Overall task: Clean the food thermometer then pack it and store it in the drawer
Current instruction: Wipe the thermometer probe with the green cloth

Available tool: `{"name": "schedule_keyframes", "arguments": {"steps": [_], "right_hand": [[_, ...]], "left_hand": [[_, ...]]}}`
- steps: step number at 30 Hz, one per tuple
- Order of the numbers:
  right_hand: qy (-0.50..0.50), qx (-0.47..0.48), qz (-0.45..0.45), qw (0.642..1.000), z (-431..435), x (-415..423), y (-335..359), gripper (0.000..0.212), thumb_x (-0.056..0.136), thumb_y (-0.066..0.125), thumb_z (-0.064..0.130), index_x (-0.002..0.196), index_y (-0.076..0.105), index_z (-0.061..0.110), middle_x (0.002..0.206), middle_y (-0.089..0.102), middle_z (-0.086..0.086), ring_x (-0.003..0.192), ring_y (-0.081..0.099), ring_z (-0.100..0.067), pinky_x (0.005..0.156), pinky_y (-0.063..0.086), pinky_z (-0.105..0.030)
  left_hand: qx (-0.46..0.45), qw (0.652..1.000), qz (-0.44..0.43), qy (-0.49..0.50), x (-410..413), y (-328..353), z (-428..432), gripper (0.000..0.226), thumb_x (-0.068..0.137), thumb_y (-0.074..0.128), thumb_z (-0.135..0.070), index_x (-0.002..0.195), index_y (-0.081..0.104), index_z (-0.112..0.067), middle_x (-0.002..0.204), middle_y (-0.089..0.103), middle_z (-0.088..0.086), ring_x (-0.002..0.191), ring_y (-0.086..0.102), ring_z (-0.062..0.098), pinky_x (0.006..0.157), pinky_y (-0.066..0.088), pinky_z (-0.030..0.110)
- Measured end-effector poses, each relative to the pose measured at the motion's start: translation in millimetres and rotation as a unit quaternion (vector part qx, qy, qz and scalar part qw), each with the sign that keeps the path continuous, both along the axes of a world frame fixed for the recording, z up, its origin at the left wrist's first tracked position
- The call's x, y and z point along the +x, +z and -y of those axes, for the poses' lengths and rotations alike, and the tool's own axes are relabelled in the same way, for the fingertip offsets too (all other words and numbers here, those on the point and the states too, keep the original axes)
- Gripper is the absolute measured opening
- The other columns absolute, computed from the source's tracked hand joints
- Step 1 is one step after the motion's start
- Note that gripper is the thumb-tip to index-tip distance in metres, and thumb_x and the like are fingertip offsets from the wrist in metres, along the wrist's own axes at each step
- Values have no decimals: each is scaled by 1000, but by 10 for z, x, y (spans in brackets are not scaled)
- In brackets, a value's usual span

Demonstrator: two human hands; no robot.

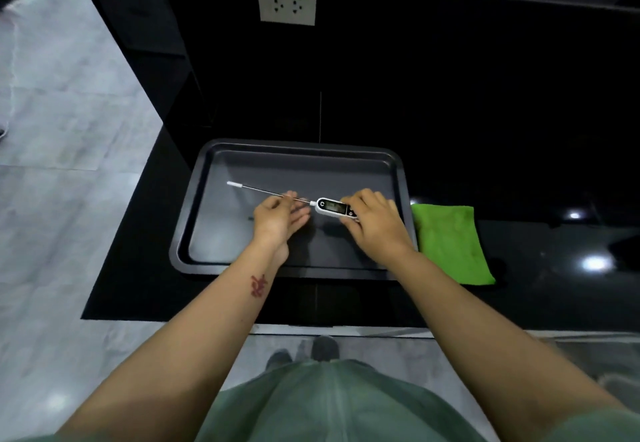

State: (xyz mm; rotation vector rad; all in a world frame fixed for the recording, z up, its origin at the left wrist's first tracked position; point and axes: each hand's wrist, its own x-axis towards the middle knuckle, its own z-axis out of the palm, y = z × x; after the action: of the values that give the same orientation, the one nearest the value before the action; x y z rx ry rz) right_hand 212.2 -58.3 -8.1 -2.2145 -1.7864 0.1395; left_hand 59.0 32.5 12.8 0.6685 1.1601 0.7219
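Food thermometer (331, 206) held over the dark tray (394, 164) on the black counter (138, 285) — right hand (375, 221) pinching its white body, left hand (278, 216) with fingers loosely spread at the probe, green cloth (450, 244) just right of the tray.

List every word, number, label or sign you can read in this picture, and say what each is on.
Nothing here reads as clear text.
Thermometer display: too blurred to read any digits.
Round symbol on the thermometer head beside the display: a mark, not legible as a letter.
Red mark on the left forearm: a drawn sign, not readable.
Wall socket: only pin holes, no lettering visible.
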Motion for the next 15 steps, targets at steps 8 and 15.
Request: {"name": "schedule_keyframes", "arguments": {"steps": [8,15], "right_hand": [[-68,34,-17,997,402,-151,-62,38,92,52,40,123,59,20,110,58,-1,102,54,-24,84,39,-37],[-234,105,-116,959,793,221,-123,52,96,38,44,133,51,10,127,59,-10,118,50,-29,102,39,-41]], "left_hand": [[-33,998,50,13,49,-23,195,23,103,43,-14,85,54,-6,86,67,15,75,67,23,67,60,26],[-38,997,64,13,160,-13,348,22,103,42,-12,86,55,-5,85,68,15,75,68,23,66,61,27]]}}
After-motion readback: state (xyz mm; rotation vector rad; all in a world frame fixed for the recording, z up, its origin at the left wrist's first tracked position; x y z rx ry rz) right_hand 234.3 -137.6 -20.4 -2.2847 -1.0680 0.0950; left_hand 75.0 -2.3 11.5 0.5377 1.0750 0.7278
